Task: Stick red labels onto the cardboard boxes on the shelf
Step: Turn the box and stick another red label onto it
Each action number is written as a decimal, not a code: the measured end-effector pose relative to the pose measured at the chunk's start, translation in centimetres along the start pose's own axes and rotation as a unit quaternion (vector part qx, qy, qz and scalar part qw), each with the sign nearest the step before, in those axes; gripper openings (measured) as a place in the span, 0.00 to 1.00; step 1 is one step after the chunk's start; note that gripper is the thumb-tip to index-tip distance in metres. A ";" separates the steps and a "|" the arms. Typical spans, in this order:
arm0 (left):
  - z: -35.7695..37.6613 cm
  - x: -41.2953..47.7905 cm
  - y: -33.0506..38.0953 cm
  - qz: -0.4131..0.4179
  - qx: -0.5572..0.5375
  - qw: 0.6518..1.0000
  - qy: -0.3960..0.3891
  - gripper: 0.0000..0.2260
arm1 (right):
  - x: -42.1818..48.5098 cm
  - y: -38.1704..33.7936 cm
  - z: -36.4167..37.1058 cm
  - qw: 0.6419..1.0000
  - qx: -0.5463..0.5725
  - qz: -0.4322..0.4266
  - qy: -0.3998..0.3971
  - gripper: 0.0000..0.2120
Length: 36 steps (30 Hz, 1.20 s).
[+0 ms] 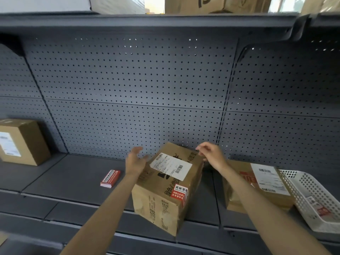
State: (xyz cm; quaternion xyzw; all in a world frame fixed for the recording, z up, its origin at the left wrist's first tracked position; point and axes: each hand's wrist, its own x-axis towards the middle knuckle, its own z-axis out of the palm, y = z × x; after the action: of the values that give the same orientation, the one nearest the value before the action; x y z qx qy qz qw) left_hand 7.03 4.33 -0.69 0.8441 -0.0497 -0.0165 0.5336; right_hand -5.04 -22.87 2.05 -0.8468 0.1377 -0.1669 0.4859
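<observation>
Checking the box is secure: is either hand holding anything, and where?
Neither hand plainly grips anything. The left hand is open beside the box, at its left edge; the right hand is loosely curled at its far corner.

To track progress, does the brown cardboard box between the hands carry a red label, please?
Yes, a red label wraps one corner of the brown cardboard box.

Far right, a white perforated plastic basket (301,190) sits tilted, with paper slips (322,211) lying inside, one printed in red. Behind everything runs the dark grey pegboard back panel (128,80), split by a slotted upright (223,115). Up top, a white box (44,3) sits beside a white plastic-wrapped bundle (117,4).
</observation>
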 end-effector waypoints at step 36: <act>3.4 -0.5 -1.3 -0.093 -0.154 0.979 -0.100 0.17 | -8.3 2.8 0.7 0.945 -0.301 0.101 0.080 0.20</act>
State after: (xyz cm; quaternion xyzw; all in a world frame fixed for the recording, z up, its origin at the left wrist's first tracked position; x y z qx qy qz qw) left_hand 6.33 1.93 -3.36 0.7470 -0.0205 -0.1578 0.6455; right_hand -12.49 -20.37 -1.95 -0.9192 0.3046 -0.1346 0.2101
